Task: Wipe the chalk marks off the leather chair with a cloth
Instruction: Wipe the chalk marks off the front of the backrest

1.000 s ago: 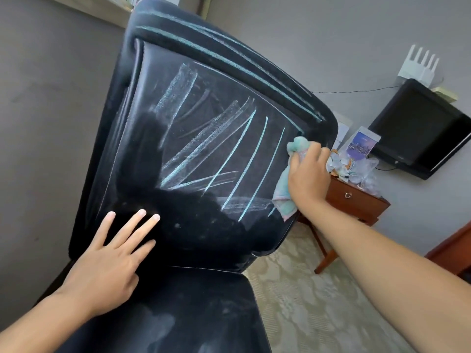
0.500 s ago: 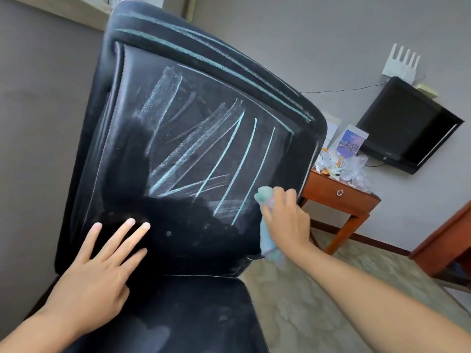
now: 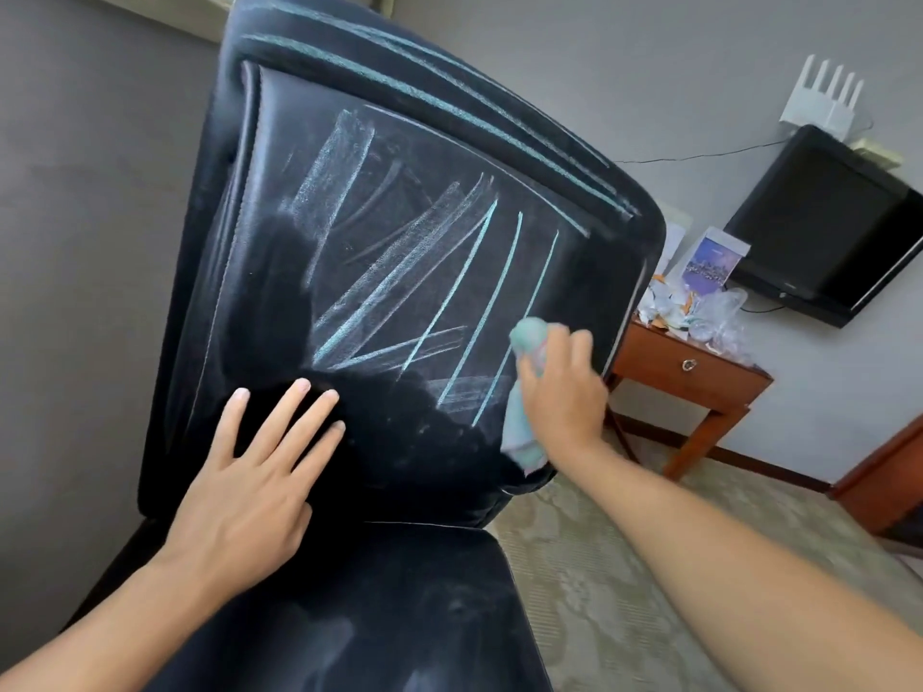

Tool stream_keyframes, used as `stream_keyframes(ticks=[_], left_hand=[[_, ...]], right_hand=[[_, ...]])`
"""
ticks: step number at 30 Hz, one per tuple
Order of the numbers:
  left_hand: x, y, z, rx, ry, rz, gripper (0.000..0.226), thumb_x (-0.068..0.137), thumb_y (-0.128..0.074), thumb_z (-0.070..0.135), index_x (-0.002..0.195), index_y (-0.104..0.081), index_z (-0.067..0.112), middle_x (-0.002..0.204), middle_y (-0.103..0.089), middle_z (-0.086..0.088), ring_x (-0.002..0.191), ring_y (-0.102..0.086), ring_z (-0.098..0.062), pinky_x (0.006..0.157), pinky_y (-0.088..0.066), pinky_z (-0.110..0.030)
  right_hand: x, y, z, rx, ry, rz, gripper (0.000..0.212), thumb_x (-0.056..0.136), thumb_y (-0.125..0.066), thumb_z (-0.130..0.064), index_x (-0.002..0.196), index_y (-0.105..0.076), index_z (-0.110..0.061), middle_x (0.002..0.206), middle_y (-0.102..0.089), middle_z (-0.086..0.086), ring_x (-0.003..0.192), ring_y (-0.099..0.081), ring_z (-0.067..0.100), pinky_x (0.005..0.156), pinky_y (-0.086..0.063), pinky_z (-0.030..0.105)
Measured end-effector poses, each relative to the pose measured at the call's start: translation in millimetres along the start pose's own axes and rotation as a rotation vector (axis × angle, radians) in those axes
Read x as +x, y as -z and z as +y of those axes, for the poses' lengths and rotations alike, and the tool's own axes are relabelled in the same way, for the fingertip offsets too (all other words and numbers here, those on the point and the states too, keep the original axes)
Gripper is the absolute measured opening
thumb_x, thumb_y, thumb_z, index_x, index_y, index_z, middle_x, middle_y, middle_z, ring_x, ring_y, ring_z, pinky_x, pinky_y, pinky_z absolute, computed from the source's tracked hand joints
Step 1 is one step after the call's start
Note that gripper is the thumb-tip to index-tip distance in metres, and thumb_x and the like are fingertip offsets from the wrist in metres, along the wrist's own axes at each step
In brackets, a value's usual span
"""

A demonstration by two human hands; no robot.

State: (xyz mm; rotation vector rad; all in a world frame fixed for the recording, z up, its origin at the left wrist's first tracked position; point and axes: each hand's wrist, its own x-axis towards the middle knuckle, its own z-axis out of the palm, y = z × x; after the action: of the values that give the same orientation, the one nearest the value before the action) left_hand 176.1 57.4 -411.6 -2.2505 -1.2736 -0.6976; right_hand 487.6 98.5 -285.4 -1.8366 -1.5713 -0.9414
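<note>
A black leather chair (image 3: 259, 252) fills the middle of the view, its backrest facing me. Pale blue-green chalk marks (image 3: 429, 287) cross the backrest in slanted strokes, and more lines run along its top edge. My left hand (image 3: 254, 481) presses flat on the lower left of the backrest, fingers spread. My right hand (image 3: 562, 392) grips a light green and pink cloth (image 3: 527, 342) against the lower right of the backrest, beside the rightmost strokes. The cloth's lower end hangs below my palm.
A wooden side table (image 3: 694, 372) with plastic bags and cards stands right of the chair. A black monitor (image 3: 829, 232) and a white router (image 3: 821, 97) are on the grey wall. Patterned carpet (image 3: 624, 591) covers the floor; dark wooden furniture (image 3: 894, 472) sits at the far right.
My right hand with the cloth dropped from the backrest's right edge to its lower corner, then rose slightly onto the backrest's lower right. My left hand stayed pressed in place.
</note>
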Motion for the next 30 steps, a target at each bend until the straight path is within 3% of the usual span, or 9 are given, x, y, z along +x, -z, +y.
stream_keyframes(ticks=[2, 6, 9, 13, 15, 18, 24, 26, 30], left_hand=[[3.3, 1.1, -0.3, -0.008, 0.007, -0.011, 0.093, 0.055, -0.083, 0.012, 0.145, -0.06, 0.005, 0.165, -0.037, -0.017, 0.155, -0.03, -0.041, 0.121, -0.013, -0.074], [4.7, 3.9, -1.4, -0.009, 0.001, 0.009, 0.096, 0.055, -0.084, 0.013, 0.147, -0.058, 0.006, 0.167, -0.034, -0.016, 0.155, -0.029, -0.04, 0.121, -0.011, -0.074], [8.6, 8.6, -6.4, -0.023, 0.023, 0.01, 0.096, 0.056, -0.084, 0.013, 0.149, -0.056, 0.008, 0.167, -0.034, -0.014, 0.155, -0.029, -0.038, 0.122, -0.008, -0.073], [11.3, 8.6, -7.9, -0.031, 0.031, -0.011, 0.094, 0.06, -0.084, 0.017, 0.149, -0.056, 0.009, 0.168, -0.033, -0.013, 0.157, -0.027, -0.037, 0.122, -0.007, -0.073], [12.9, 8.9, -8.3, -0.028, 0.028, -0.009, 0.092, 0.061, -0.083, 0.018, 0.149, -0.056, 0.01, 0.168, -0.033, -0.012, 0.157, -0.026, -0.036, 0.122, -0.007, -0.073], [13.9, 8.9, -10.8, -0.008, 0.018, 0.02, 0.084, 0.068, -0.073, 0.02, 0.149, -0.056, 0.011, 0.169, -0.032, -0.011, 0.158, -0.024, -0.035, 0.123, -0.005, -0.072], [13.4, 6.4, -14.1, -0.017, 0.017, 0.026, 0.097, 0.057, -0.084, 0.015, 0.15, -0.056, 0.011, 0.168, -0.034, -0.011, 0.156, -0.028, -0.036, 0.122, -0.007, -0.073], [13.8, 6.3, -14.6, -0.024, 0.012, 0.018, 0.099, 0.056, -0.085, 0.015, 0.15, -0.055, 0.011, 0.168, -0.034, -0.01, 0.156, -0.027, -0.036, 0.122, -0.005, -0.073], [13.2, 8.7, -16.5, -0.035, -0.001, 0.007, 0.1, 0.055, -0.085, 0.015, 0.151, -0.055, 0.013, 0.168, -0.034, -0.009, 0.156, -0.027, -0.036, 0.122, -0.004, -0.073]], right_hand=[[-38.7, -11.0, -0.6, -0.042, 0.064, -0.123, 0.037, 0.082, -0.078, -0.035, 0.099, -0.053, -0.014, 0.091, -0.047, 0.007, 0.054, -0.058, 0.026, 0.039, -0.044, 0.032], [-61.9, -6.9, 6.8, -0.057, 0.19, -0.287, 0.035, 0.077, -0.078, -0.035, 0.093, -0.051, -0.018, 0.086, -0.045, 0.002, 0.051, -0.056, 0.025, 0.041, -0.029, 0.026], [-24.2, 16.0, 15.6, -0.099, 0.25, -0.212, 0.033, 0.079, -0.072, -0.041, 0.098, -0.055, -0.02, 0.096, -0.047, 0.005, 0.062, -0.06, 0.029, 0.043, -0.04, 0.03], [71.9, 58.1, 19.1, -0.053, 0.066, -0.01, 0.045, 0.094, -0.062, -0.035, 0.133, -0.043, -0.024, 0.12, -0.051, 0.011, 0.088, -0.062, 0.041, 0.065, -0.049, 0.045], [117.4, 70.1, 23.7, -0.037, -0.011, 0.028, 0.039, 0.098, -0.056, -0.03, 0.133, -0.041, -0.023, 0.126, -0.052, 0.012, 0.096, -0.061, 0.044, 0.074, -0.047, 0.047], [141.5, 64.7, 23.0, -0.03, -0.065, 0.036, 0.028, 0.1, -0.053, -0.027, 0.127, -0.049, -0.021, 0.124, -0.053, 0.013, 0.098, -0.059, 0.043, 0.072, -0.042, 0.043], [56.8, 20.3, -7.6, 0.094, -0.148, 0.115, 0.048, 0.095, -0.052, -0.043, 0.137, -0.041, -0.025, 0.132, -0.044, 0.009, 0.105, -0.055, 0.034, 0.067, -0.043, 0.037], [7.4, 6.3, -17.0, 0.026, -0.075, 0.052, 0.055, 0.094, -0.058, -0.046, 0.139, -0.037, -0.023, 0.139, -0.04, 0.011, 0.105, -0.053, 0.033, 0.063, -0.05, 0.04], [-84.4, -26.4, -23.1, 0.034, 0.048, -0.255, 0.043, 0.098, -0.054, -0.018, 0.136, -0.035, -0.023, 0.136, -0.032, 0.004, 0.106, -0.051, 0.03, 0.069, -0.053, 0.044]])
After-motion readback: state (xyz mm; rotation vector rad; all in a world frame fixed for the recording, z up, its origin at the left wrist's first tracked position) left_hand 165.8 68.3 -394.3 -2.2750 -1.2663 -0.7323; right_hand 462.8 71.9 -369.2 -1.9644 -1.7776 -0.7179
